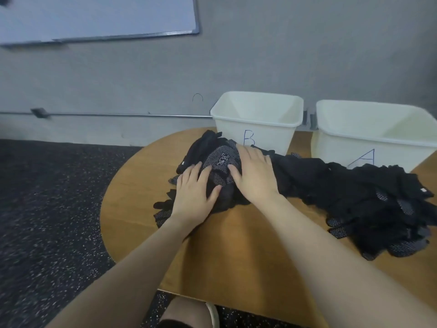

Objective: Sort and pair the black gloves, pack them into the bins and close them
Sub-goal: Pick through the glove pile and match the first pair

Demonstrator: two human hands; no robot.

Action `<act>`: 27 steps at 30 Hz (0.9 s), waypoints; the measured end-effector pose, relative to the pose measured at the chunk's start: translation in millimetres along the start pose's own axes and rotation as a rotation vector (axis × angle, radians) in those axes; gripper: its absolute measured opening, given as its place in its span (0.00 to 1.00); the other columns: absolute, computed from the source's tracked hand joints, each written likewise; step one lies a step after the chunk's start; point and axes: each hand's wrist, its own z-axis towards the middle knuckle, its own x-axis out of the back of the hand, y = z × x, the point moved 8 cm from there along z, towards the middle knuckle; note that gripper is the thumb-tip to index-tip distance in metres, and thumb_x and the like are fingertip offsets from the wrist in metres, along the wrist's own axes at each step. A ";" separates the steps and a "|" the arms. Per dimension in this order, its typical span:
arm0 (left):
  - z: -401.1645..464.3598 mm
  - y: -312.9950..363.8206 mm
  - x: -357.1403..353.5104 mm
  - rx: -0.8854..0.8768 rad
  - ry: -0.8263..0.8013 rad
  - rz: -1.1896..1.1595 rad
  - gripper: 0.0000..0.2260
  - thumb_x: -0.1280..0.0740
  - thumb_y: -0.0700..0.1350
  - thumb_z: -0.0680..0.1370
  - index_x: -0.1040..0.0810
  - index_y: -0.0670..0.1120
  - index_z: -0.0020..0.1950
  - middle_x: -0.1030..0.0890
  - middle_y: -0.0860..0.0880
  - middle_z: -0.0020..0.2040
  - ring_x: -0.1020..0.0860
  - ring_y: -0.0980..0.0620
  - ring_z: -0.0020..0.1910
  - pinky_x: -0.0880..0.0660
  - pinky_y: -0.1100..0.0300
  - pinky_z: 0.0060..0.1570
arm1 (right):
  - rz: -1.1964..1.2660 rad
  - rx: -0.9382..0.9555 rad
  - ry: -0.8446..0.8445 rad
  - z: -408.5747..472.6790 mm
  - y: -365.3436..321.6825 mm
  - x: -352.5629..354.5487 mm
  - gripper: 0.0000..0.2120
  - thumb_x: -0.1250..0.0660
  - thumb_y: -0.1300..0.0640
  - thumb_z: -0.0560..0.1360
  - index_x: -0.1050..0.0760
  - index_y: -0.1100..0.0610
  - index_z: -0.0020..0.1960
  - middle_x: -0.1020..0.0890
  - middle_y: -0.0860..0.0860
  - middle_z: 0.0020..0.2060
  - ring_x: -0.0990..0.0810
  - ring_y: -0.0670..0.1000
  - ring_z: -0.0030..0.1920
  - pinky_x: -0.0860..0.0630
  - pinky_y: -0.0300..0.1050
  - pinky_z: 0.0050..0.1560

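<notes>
Wooden desk (236,245), gloves (343,192) heaped across it before open bins B (256,124) and A (373,136), left hand (194,192) and right hand (256,172) flat on heap, fingers (246,153) extended, gripping nothing.

Bin A (378,129): right side cut off by frame edge; lower front hidden behind glove pile (354,197).
Bin B (255,119): lower left corner and part of letter covered by gloves and right hand (255,176).
Glove pile: right end runs out of frame; count not determinable; single gloves not separable in black mass.
Print on dotted glove (221,160): too blurred to read.
Gloves under left hand (194,192): partly hidden.
Whiteboard (94,17): cut off top and left.
Table (236,245): right part out of frame.
</notes>
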 end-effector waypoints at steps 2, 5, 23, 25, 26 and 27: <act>0.1 -0.9 4.4 -0.020 0.046 -0.019 0.20 0.34 0.54 0.82 0.25 0.48 0.72 0.28 0.44 0.75 0.34 0.42 0.76 0.40 0.42 0.75 | -0.023 -0.039 -0.036 11.1 0.9 -8.2 0.26 0.38 0.45 0.83 0.33 0.56 0.77 0.25 0.53 0.69 0.30 0.56 0.71 0.38 0.53 0.71; 1.1 -1.9 14.6 -0.045 0.121 -0.043 0.11 0.32 0.49 0.82 0.19 0.47 0.62 0.22 0.45 0.68 0.28 0.42 0.70 0.34 0.43 0.70 | 0.016 -0.061 -0.042 20.4 -2.0 -14.2 0.19 0.35 0.47 0.82 0.24 0.56 0.67 0.21 0.54 0.62 0.27 0.57 0.66 0.36 0.52 0.67; -92.3 56.4 78.4 -0.135 0.266 -0.327 0.06 0.30 0.44 0.80 0.17 0.43 0.53 0.19 0.50 0.56 0.22 0.50 0.58 0.28 0.53 0.61 | 0.484 -0.194 -0.141 -77.2 5.7 74.0 0.10 0.26 0.53 0.76 0.24 0.54 0.40 0.17 0.51 0.40 0.19 0.54 0.45 0.25 0.46 0.49; -111.6 69.6 69.7 -0.118 0.213 -0.361 0.07 0.31 0.46 0.80 0.17 0.44 0.52 0.20 0.51 0.56 0.23 0.51 0.58 0.30 0.56 0.61 | 0.450 -0.260 -0.178 -106.6 22.3 71.5 0.11 0.26 0.53 0.76 0.24 0.54 0.39 0.16 0.52 0.39 0.19 0.54 0.45 0.25 0.47 0.47; -121.9 76.3 63.7 -0.115 0.181 -0.374 0.07 0.31 0.47 0.80 0.17 0.44 0.51 0.20 0.52 0.56 0.24 0.52 0.58 0.32 0.58 0.61 | 0.431 -0.283 -0.192 -121.7 31.1 67.7 0.11 0.25 0.53 0.76 0.25 0.54 0.39 0.17 0.52 0.39 0.19 0.54 0.44 0.26 0.47 0.45; -132.3 83.3 56.4 -0.120 0.142 -0.381 0.06 0.31 0.47 0.80 0.17 0.45 0.51 0.21 0.53 0.56 0.24 0.53 0.58 0.34 0.59 0.61 | 0.410 -0.298 -0.206 -136.3 39.8 62.4 0.12 0.25 0.53 0.76 0.25 0.53 0.38 0.17 0.51 0.38 0.20 0.54 0.42 0.27 0.47 0.43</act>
